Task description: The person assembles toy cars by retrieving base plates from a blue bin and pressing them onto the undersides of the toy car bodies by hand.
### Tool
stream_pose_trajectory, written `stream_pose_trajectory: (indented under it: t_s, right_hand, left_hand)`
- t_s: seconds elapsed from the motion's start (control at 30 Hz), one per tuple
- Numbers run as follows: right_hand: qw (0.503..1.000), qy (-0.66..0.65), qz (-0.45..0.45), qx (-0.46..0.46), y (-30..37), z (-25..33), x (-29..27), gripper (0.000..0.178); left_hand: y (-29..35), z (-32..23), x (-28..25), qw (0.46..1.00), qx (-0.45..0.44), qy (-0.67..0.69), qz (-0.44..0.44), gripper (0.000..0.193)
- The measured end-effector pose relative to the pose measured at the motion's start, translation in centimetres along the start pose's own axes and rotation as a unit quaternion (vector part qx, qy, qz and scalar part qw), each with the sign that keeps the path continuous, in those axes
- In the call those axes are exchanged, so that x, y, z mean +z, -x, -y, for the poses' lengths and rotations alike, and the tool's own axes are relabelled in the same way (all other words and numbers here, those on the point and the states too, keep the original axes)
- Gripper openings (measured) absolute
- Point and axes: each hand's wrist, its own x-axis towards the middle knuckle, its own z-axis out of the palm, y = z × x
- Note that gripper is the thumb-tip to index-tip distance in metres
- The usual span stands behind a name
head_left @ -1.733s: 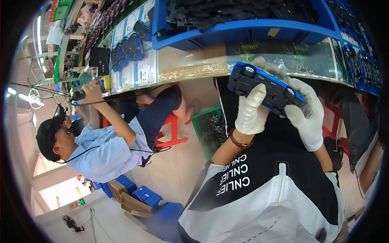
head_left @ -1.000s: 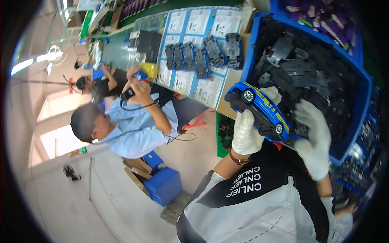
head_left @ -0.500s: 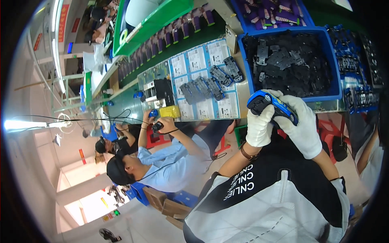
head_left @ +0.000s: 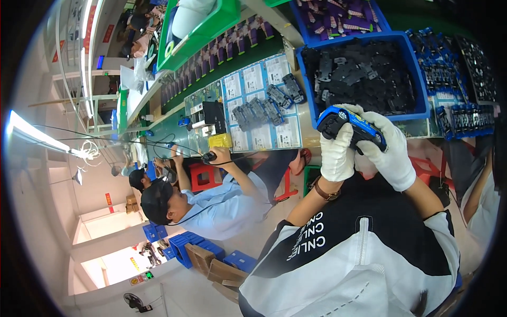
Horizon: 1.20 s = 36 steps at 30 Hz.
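Note:
A blue toy car [head_left: 364, 132] with a black underside is held tilted between my two white-gloved hands, near the front edge of the bench. My left hand [head_left: 338, 157] closes on its left end, thumb against the black underside. My right hand [head_left: 390, 156] wraps round the other end, with fingers over the blue body. Just beyond them stands a blue bin [head_left: 421, 79] heaped with loose black car bases [head_left: 354, 71]. Left of the bin, several toy cars [head_left: 278, 96] lie in a row, black undersides showing, on printed sheets [head_left: 288, 136].
At far right are rows of blue car parts [head_left: 465, 122]. Another blue bin of purple parts [head_left: 359, 13] is behind. A co-worker in light blue [head_left: 227, 208] sits to my left, holding a corded black tool [head_left: 209, 157]. Red stools [head_left: 203, 177] stand below the bench.
My view has shifted slightly. Both hands still hold the car, its blue side now tilted a little differently. The co-worker's hands have moved apart, the far one away from the yellow block.

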Motion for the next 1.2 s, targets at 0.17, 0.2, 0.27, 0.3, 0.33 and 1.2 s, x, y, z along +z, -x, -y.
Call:
stream_pose_trajectory:
  t_s: [0.17,0.2,0.27,0.3,0.33,1.2]
  right_hand:
    - [0.998,0.026,-0.024,-0.049,3.0,-0.3,-5.6,0.046]
    - [0.996,0.039,-0.035,-0.069,3.5,-0.4,-6.7,0.045]
    - [0.994,0.052,-0.043,-0.089,4.5,-0.9,-8.9,0.044]
    - [0.993,0.057,-0.047,-0.092,5.0,-1.0,-9.8,0.045]
    - [0.992,0.062,-0.049,-0.095,5.5,-1.2,-10.7,0.045]
    - [0.991,0.059,0.000,-0.118,11.1,-2.6,-16.5,0.049]
  left_hand:
    - [1.8,4.1,4.7,1.000,0.012,0.001,0.018,0.037]
    - [2.1,4.8,5.5,0.999,0.001,0.005,0.036,0.039]
    - [3.0,6.6,7.1,1.000,-0.004,0.006,0.028,0.045]
    - [3.4,7.4,7.7,0.999,-0.009,0.022,0.026,0.046]
    - [3.9,8.1,8.4,0.999,-0.014,0.039,0.023,0.048]
    - [7.8,13.2,12.2,0.998,0.044,0.015,0.039,0.036]
